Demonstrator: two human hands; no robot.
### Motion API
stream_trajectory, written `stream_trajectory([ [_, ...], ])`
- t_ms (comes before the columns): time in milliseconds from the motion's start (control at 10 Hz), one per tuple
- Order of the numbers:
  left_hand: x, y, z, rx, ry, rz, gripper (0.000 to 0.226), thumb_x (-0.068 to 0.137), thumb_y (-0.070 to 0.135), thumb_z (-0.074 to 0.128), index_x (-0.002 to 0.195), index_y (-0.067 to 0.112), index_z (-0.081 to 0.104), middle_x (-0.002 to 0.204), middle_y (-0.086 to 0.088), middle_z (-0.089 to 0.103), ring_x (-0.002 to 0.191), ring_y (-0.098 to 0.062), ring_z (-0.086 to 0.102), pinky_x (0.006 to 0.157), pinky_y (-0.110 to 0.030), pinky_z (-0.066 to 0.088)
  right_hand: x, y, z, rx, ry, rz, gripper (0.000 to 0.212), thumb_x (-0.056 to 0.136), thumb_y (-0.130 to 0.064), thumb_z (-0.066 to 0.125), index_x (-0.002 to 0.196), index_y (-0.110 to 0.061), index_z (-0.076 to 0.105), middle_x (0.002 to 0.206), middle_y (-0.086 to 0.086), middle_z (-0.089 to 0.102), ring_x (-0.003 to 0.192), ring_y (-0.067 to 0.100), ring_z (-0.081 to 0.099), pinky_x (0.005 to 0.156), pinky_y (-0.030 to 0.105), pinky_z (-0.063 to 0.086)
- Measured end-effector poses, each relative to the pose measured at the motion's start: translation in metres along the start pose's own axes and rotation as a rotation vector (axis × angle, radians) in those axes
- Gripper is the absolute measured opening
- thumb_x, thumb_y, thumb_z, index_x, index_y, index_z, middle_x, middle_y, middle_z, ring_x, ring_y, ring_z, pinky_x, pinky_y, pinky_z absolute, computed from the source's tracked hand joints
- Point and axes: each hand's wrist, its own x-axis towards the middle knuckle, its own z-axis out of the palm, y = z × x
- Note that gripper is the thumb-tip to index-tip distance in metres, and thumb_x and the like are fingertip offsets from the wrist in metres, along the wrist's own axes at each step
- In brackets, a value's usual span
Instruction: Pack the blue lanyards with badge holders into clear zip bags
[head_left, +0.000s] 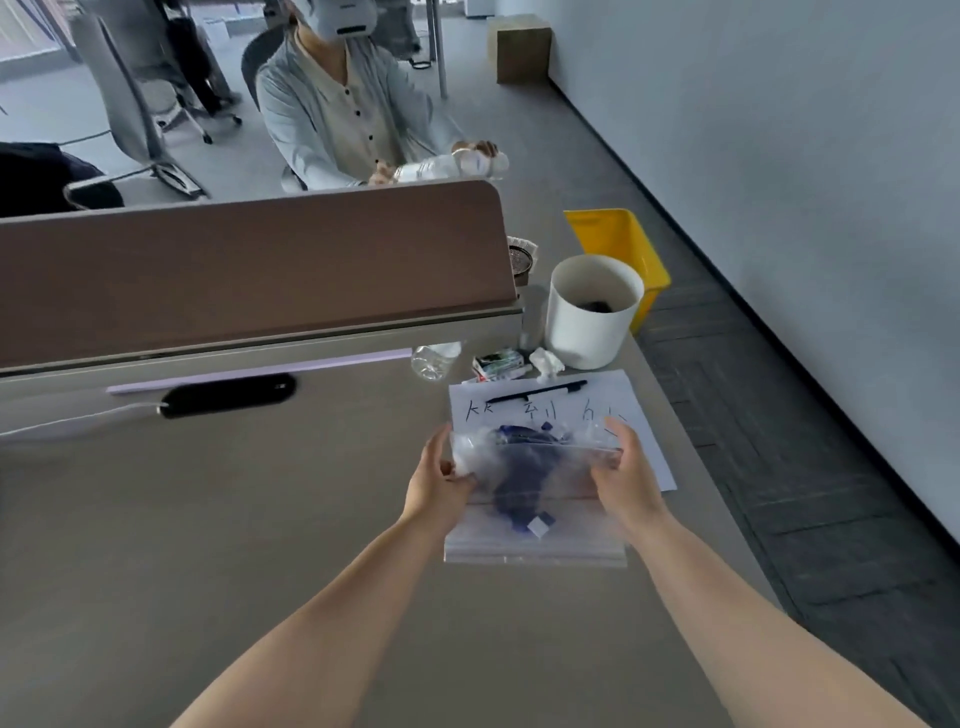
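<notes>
Blue lanyard (519, 467), bunched into a dark mass, sits inside a clear zip bag (563, 465) held just above the grey desk (260, 519), right of centre. The left hand (441, 478) grips the bag's left edge with curled fingers. The right hand (623, 473) grips the right edge in the same manner. A second clear bag (576, 545) lies flat on the desk directly below, on the near side; whether the white badge piece (540, 527) belongs to the upper or lower bag cannot be determined. At far left, a black oval fitting (228, 395) sits beneath the brown divider panel (249, 270). Further right lie a plastic bottle (434, 358), a small box (498, 364) and a crumpled tissue (545, 361). A black pen (540, 392) rests on a handwritten paper sheet (644, 415). A white bucket (592, 312) stands at the far right corner.
</notes>
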Motion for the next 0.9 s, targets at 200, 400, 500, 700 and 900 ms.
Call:
stream_trajectory([
  [200, 0.039, 0.018, 0.027, 0.036, 0.01, 0.021, 0.061, 0.089, 0.008, 0.055, 0.138, 0.039, 0.037, 0.085, 0.006, 0.047, 0.06, -0.011, 0.047, 0.042, -0.01, 0.039, 0.055, 0.001, -0.014, -0.06, -0.025, -0.036, 0.054, 0.092, -0.001, 0.043, 0.141, -0.022, 0.035, 0.14, 0.006, 0.044, 0.121, 0.024, 0.046, 0.089, 0.027, 0.037],
  [400, 0.076, 0.019, 0.038, 0.104, 0.006, 0.006, 0.06, 0.088, 0.01, 0.053, 0.137, 0.039, 0.037, 0.084, 0.005, 0.048, 0.067, -0.015, 0.049, 0.057, -0.022, 0.043, 0.106, 0.006, -0.008, -0.088, -0.059, -0.031, 0.055, 0.09, -0.002, 0.043, 0.139, -0.028, 0.039, 0.131, 0.003, 0.051, 0.11, 0.021, 0.052, 0.089, 0.034, 0.046],
  [500, 0.09, 0.012, 0.042, 0.158, -0.032, -0.006, 0.061, 0.087, 0.009, 0.053, 0.137, 0.041, 0.037, 0.089, 0.001, 0.047, 0.064, -0.015, 0.047, 0.051, -0.021, 0.042, 0.122, 0.014, -0.004, -0.132, -0.09, -0.006, 0.055, 0.09, -0.006, 0.044, 0.136, -0.035, 0.04, 0.125, -0.001, 0.052, 0.104, 0.018, 0.053, 0.08, 0.03, 0.049],
  [700, 0.103, 0.003, 0.046, 0.244, -0.051, -0.038, 0.058, 0.088, 0.018, 0.055, 0.137, 0.042, 0.035, 0.094, 0.0, 0.043, 0.064, -0.012, 0.045, 0.045, -0.018, 0.037, 0.134, 0.03, 0.001, -0.109, -0.098, 0.008, 0.055, 0.089, -0.001, 0.044, 0.137, -0.028, 0.042, 0.117, 0.001, 0.054, 0.096, 0.016, 0.054, 0.065, 0.016, 0.04],
  [900, 0.086, 0.01, 0.037, 0.423, -0.038, -0.015, 0.063, 0.089, 0.033, 0.055, 0.141, 0.045, 0.023, 0.126, -0.007, 0.038, 0.109, -0.024, 0.048, 0.089, -0.034, 0.046, 0.129, 0.03, -0.007, -0.055, -0.066, 0.051, 0.059, 0.088, -0.009, 0.054, 0.14, -0.028, 0.033, 0.129, 0.005, 0.049, 0.111, 0.022, 0.052, 0.088, 0.039, 0.048],
])
